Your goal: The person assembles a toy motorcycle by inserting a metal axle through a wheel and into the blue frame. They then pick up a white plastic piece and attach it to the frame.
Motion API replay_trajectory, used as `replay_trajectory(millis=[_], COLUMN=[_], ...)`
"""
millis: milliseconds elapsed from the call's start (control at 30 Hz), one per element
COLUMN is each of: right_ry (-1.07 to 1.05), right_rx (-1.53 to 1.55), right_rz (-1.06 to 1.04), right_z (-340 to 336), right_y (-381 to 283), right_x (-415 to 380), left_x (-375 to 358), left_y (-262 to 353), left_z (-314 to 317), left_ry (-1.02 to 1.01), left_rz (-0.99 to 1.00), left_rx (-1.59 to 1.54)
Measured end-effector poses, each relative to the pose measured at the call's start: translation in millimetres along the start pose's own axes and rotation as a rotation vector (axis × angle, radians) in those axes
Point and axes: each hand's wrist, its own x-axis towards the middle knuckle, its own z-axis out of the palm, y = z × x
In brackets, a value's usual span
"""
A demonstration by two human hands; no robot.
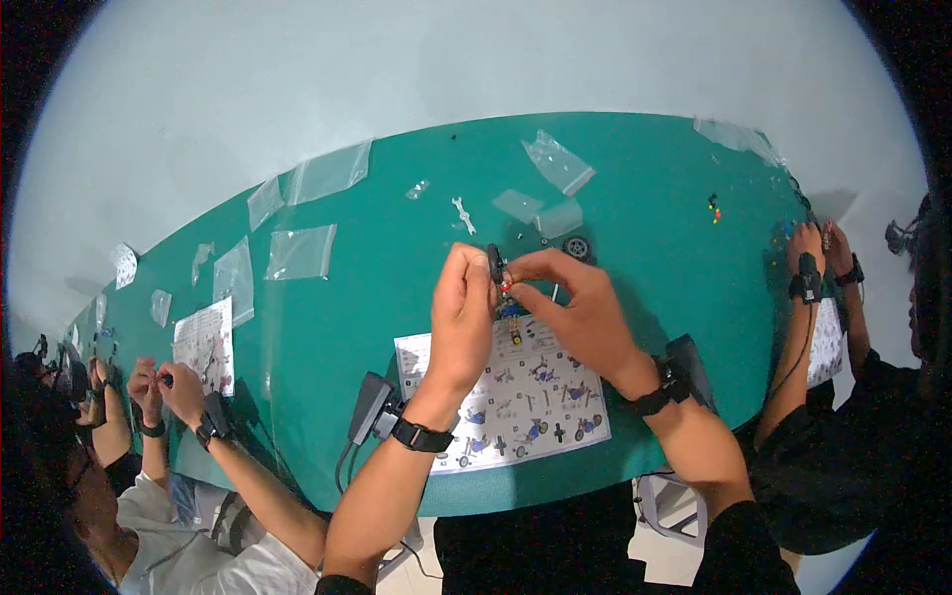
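Observation:
In the middle of the view, my left hand (462, 322) is closed around a small toy model, its black wheel (496, 262) upright at the fingertips. My right hand (583, 309) meets it from the other side, thumb and forefinger pinched at a small red part (506, 287) beside the wheel. Below the fingers, blue and yellow pieces (515, 335) of the model show over the instruction sheet (535, 416). That printed sheet, with pictures of a toy motorcycle, lies under both hands. A loose black wheel (576, 248) rests on the table just beyond my right hand.
A white wrench (463, 215) and clear plastic bags (558, 162) lie farther back on the green table (397, 238). Small coloured parts (715, 210) are at the right. People work on both sides, one person's hands (167, 389) at left, another's (815, 243) at right.

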Motion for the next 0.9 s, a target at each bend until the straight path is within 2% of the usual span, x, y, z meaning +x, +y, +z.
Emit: replay_trajectory(millis=[100, 200, 267, 400, 567, 667, 800, 900], right_ry=[0.044, 0.105, 0.119, 0.127, 0.157, 0.176, 0.218, 0.222], right_rx=[0.040, 0.083, 0.151, 0.121, -0.012, -0.107, -0.151, -0.151], right_rz=[0.027, 0.083, 0.136, 0.082, 0.026, 0.054, -0.076, -0.091], right_z=[4, 3, 4, 8, 7, 8, 9, 7], right_y=[9, -1, -6, -3, -1, -17, -9, -6], right_x=[-2, -2, -3, -5, -7, -8, -8, -8], left_x=[-3, -2, 0, 0, 1, 2, 0, -3], left_y=[1, 2, -1, 1, -3, -7, -3, 4], left_z=[4, 4, 2, 2, -2, -2, -1, 0], left_ry=[-0.057, -0.089, -0.096, -0.065, -0.040, -0.045, -0.020, -0.040], left_rz=[-0.006, -0.053, 0.005, 0.046, 0.127, 0.149, 0.231, 0.193], left_rx=[-0.122, -0.088, -0.009, 0.008, 0.217, 0.241, 0.330, 0.323])
